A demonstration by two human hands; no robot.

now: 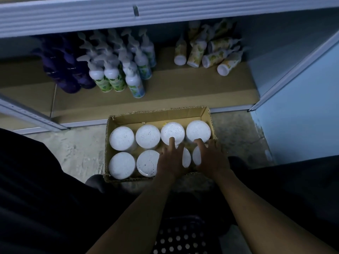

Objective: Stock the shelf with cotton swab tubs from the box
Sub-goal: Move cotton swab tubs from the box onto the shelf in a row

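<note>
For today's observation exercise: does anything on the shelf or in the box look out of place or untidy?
Yes. The yellow-labelled bottles at the shelf's back right lie toppled in a loose heap, bases facing outward, while the green-labelled pump bottles stand in rows. The tubs in the cardboard box sit neatly.

White round tubs (122,139) upright in box (156,114)

No text can be read anywhere — the bottles (117,77) on the far shelf (165,88) carry printed labels, perhaps with lettering, too blurred to make out.
</note>
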